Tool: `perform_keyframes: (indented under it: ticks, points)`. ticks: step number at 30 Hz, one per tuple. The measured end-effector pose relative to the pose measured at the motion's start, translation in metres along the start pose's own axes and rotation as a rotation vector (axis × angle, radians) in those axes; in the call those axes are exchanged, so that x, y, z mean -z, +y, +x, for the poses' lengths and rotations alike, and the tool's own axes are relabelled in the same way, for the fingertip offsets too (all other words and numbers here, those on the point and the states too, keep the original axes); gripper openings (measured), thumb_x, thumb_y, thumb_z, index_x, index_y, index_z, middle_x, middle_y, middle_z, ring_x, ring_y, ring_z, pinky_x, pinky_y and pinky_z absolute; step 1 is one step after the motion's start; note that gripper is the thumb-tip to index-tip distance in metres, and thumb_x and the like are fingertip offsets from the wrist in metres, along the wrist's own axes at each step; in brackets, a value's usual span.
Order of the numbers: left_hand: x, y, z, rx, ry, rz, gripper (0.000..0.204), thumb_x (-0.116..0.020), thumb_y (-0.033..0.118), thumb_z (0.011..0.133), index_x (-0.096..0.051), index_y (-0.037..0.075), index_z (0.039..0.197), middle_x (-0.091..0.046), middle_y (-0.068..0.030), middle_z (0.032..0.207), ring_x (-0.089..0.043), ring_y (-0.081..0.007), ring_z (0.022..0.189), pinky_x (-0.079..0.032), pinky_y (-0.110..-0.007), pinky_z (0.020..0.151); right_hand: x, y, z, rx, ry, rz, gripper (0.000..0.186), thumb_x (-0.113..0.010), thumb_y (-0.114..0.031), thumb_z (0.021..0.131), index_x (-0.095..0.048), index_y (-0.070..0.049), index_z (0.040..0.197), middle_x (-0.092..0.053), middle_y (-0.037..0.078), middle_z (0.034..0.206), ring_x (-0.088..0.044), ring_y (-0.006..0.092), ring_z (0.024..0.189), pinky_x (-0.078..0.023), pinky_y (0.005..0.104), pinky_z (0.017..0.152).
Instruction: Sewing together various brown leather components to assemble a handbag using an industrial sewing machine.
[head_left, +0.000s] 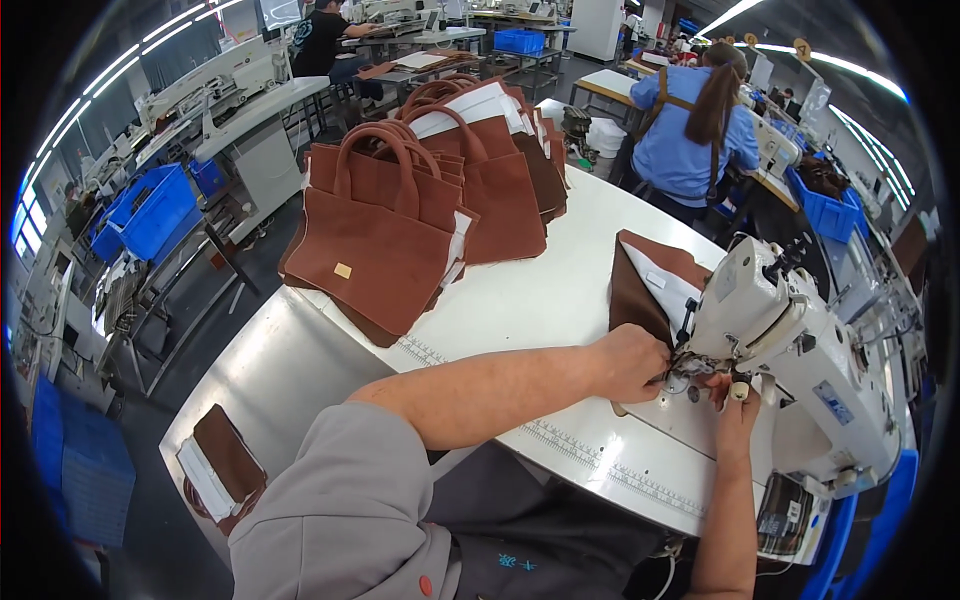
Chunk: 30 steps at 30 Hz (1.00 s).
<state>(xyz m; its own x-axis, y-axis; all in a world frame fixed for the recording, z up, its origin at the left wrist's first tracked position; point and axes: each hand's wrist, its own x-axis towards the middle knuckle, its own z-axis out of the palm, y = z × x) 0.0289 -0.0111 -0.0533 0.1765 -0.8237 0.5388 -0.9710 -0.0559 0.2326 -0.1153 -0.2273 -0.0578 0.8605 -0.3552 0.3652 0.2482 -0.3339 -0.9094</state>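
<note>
At the sewing machine point(775, 310) on the right, both my hands are close to the needle area. My left hand point(630, 362) reaches across from the left, its fingers curled in beside the presser foot. What they pinch is too small to make out. My right hand point(738, 405) comes up from below on the other side of the needle, fingers bent together and partly hidden by the machine head. A brown leather piece with white lining point(655, 280) lies just beyond my left hand, against the machine.
Several reddish-brown handbag panels with handles point(375, 235) are piled on the white table point(590, 215) at far left. Brown and white pieces point(225, 465) lie on the metal side surface. A person in a blue shirt point(685, 130) sits beyond. Blue crates point(150, 215) stand left.
</note>
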Motion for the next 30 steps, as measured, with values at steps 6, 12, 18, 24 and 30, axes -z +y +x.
perform_keyframes:
  ticks: [6, 12, 18, 24, 30]
  points:
    - [0.016, -0.005, 0.006, 0.099, 0.059, 0.092, 0.027, -0.067, 0.025, 0.08, -0.073, 0.005, 0.097, -0.066, -0.0084, 0.107, -0.063, -0.0238, 0.102, -0.046, -0.038, 0.095, -0.005, -0.005, 0.003, 0.027, -0.052, -0.043, 0.034, -0.049, -0.025, 0.105, -0.066, -0.002, 0.086, -0.067, 0.003, 0.082, -0.053, 0.0084, 0.067, -0.038, 0.0233, 0.057]
    - [-0.021, -0.028, 0.003, 0.085, 0.3, 0.27, 0.045, -0.063, 0.034, 0.091, -0.064, 0.007, 0.127, -0.052, -0.0103, 0.145, -0.046, -0.0235, 0.136, -0.032, -0.05, 0.113, -0.011, -0.012, 0.002, 0.006, -0.037, -0.089, 0.041, -0.047, -0.029, 0.107, -0.064, -0.002, 0.082, -0.064, 0.003, 0.078, -0.051, 0.0082, 0.064, -0.036, 0.0233, 0.055]
    - [0.011, -0.027, 0.022, 0.26, -0.175, 0.038, 0.043, -0.062, 0.035, 0.093, -0.065, 0.014, 0.13, -0.055, -0.0048, 0.143, -0.045, -0.023, 0.138, -0.032, -0.051, 0.111, -0.01, -0.013, -0.001, -0.03, -0.048, -0.122, 0.047, -0.046, -0.035, 0.108, -0.064, -0.002, 0.081, -0.062, 0.002, 0.075, -0.05, 0.0079, 0.063, -0.034, 0.0237, 0.054]
    - [-0.013, -0.06, 0.036, -0.009, -0.064, 0.136, 0.022, -0.06, 0.025, 0.094, -0.076, 0.013, 0.103, -0.066, -0.0043, 0.122, -0.056, -0.0207, 0.125, -0.044, -0.042, 0.1, -0.015, -0.019, 0.001, -0.043, -0.063, -0.15, 0.052, -0.044, -0.041, 0.109, -0.065, -0.002, 0.08, -0.06, 0.0, 0.072, -0.049, 0.0074, 0.062, -0.034, 0.0234, 0.054]
    - [-0.014, -0.065, 0.045, 0.13, -0.132, 0.195, 0.017, -0.06, 0.023, 0.093, -0.073, 0.012, 0.089, -0.073, -0.0059, 0.096, -0.07, -0.0277, 0.092, -0.054, -0.043, 0.077, -0.016, -0.019, -0.001, -0.072, -0.043, -0.172, 0.056, -0.042, -0.045, 0.109, -0.065, -0.002, 0.08, -0.059, -0.001, 0.07, -0.049, 0.0069, 0.062, -0.033, 0.0236, 0.054]
